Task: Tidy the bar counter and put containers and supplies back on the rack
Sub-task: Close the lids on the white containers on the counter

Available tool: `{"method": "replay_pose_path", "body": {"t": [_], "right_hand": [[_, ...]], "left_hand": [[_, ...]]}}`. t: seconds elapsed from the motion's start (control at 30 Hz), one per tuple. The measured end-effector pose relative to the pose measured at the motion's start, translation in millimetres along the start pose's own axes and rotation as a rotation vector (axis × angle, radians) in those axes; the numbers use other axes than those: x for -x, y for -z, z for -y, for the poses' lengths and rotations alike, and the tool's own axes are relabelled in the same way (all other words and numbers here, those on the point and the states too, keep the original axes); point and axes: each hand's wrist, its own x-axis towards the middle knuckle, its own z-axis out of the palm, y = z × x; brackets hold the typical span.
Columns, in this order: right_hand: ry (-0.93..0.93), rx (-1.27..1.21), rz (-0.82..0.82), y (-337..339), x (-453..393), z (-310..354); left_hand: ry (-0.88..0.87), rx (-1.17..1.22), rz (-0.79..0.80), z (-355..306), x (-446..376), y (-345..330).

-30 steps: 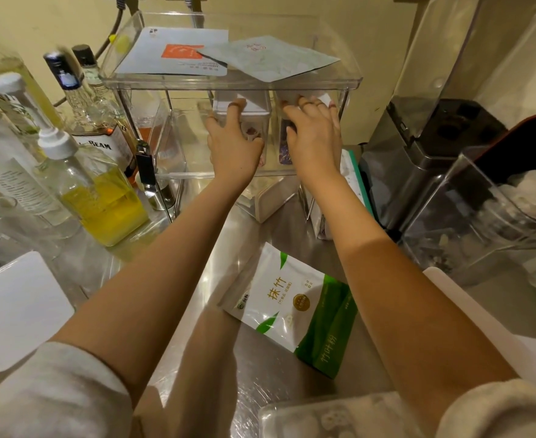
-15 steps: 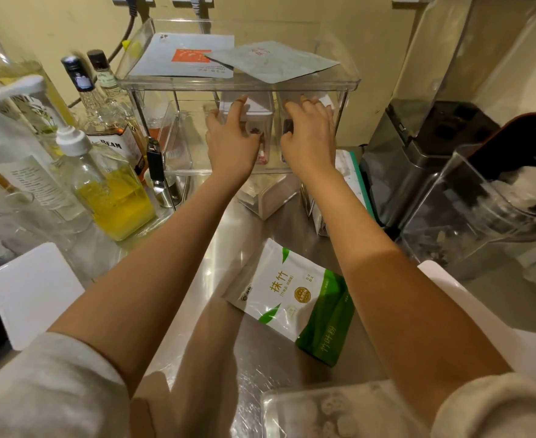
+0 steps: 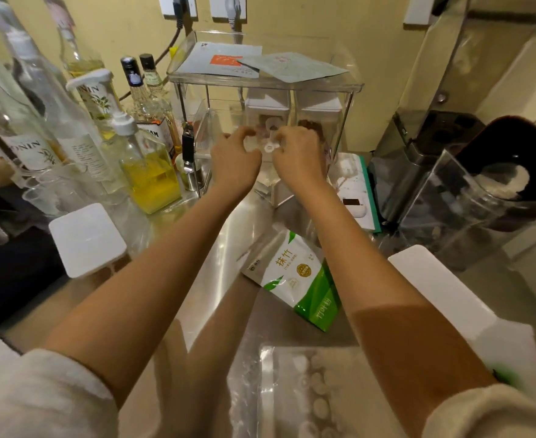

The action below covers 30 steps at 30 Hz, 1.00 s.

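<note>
Two hands, left hand [image 3: 235,159] and right hand [image 3: 298,156], pinch a small clear lidded container [image 3: 270,143] upright before the rack [image 3: 260,82].

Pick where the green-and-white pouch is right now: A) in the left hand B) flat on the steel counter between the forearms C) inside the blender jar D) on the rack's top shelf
B: the green-and-white pouch lies flat on the steel counter between the forearms, while the left hand and right hand are up at the clear rack.
</note>
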Motion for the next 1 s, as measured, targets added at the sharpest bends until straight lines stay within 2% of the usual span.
{"method": "replay_pose_path", "body": {"t": [0.37, 0.63, 0.83, 1.0], "right_hand": [[-0.011, -0.122, 0.147, -27, 66, 65], [-0.092, -0.187, 0.202, -83, 111, 136], [-0.177, -0.243, 0.275, -127, 142, 186], [-0.151, -0.130, 0.395, -153, 146, 204]], "left_hand": [[0.225, 0.058, -0.053, 57, 64, 68], [0.252, 0.041, 0.012, 109, 77, 141], [0.225, -0.031, -0.019, 151, 88, 192], [0.273, -0.065, -0.056, 188, 87, 215]]}}
